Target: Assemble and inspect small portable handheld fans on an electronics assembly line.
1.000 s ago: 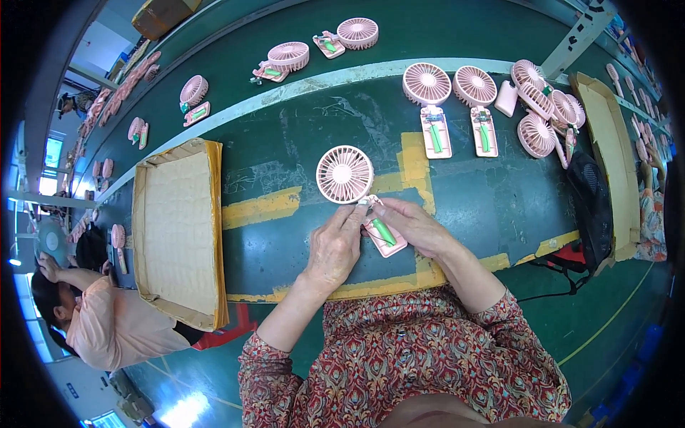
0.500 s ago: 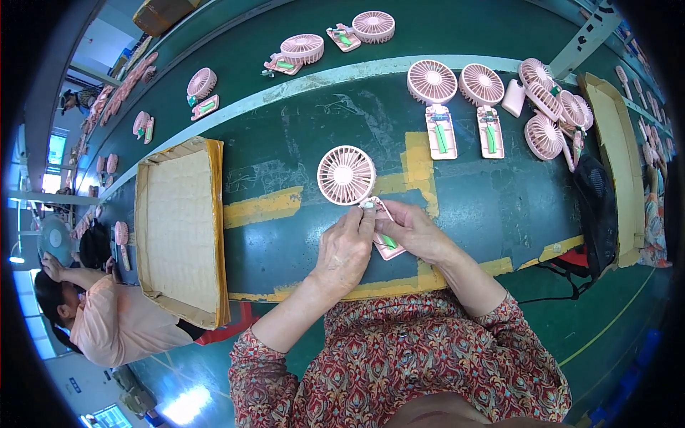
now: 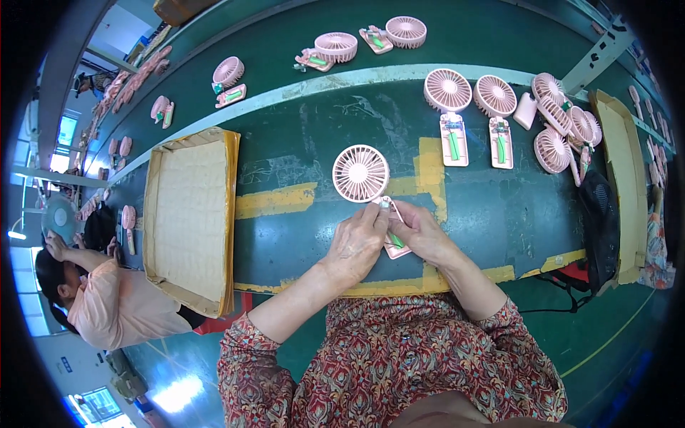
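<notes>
In front of me a pink handheld fan (image 3: 361,173) lies with its round grille face up. Its handle is opened up, showing a small circuit board near the neck and a green part (image 3: 394,241) below. My left hand (image 3: 359,241) pinches the handle just under the fan head, fingertips at the board. My right hand (image 3: 427,234) is closed on the handle's right edge, thumb and fingers near the same spot. The fingers cover much of the handle, and anything small between the fingertips is hidden.
Two opened pink fans (image 3: 447,91) and a loose pink handle cover (image 3: 524,111) lie right, beside piled fans (image 3: 553,150). An empty cardboard tray (image 3: 187,221) stands left, another cardboard box (image 3: 619,192) far right. Beyond a pale rail, fans (image 3: 335,47) lie on a green belt. A co-worker (image 3: 118,299) sits left.
The view has shifted slightly, moving the table to the right in the picture. Fans beyond the rail have moved further right than the table. Both hands stay at the fan's handle.
</notes>
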`<act>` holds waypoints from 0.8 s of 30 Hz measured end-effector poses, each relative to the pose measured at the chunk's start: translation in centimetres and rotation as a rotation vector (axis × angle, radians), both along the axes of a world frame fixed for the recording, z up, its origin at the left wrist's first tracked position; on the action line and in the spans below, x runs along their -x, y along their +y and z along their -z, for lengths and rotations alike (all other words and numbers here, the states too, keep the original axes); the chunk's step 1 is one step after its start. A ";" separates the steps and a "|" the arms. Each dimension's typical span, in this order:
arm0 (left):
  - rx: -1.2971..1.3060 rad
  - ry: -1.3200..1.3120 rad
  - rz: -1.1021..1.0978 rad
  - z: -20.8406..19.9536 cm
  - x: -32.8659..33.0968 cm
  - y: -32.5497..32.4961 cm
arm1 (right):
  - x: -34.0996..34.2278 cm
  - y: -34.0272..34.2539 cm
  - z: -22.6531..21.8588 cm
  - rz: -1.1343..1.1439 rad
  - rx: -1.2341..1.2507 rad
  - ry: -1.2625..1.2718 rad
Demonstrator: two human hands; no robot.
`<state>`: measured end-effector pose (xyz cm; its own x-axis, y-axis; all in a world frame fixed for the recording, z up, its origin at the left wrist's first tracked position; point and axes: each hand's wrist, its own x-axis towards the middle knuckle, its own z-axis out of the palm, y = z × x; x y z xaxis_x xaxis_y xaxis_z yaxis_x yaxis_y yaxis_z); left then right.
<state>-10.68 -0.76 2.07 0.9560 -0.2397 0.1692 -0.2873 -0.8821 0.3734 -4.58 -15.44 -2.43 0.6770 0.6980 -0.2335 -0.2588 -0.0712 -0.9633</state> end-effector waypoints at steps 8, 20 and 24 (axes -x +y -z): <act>0.293 -0.074 -0.146 0.5 0.4 0.4 | 0.0 0.0 -1.4 -0.021 -0.081 0.184; 0.899 0.077 -0.569 2.9 1.8 1.9 | -0.1 0.9 -0.6 0.048 0.022 0.192; 1.187 0.401 -0.560 2.9 0.9 2.1 | -0.3 1.6 -1.3 0.158 -0.066 0.250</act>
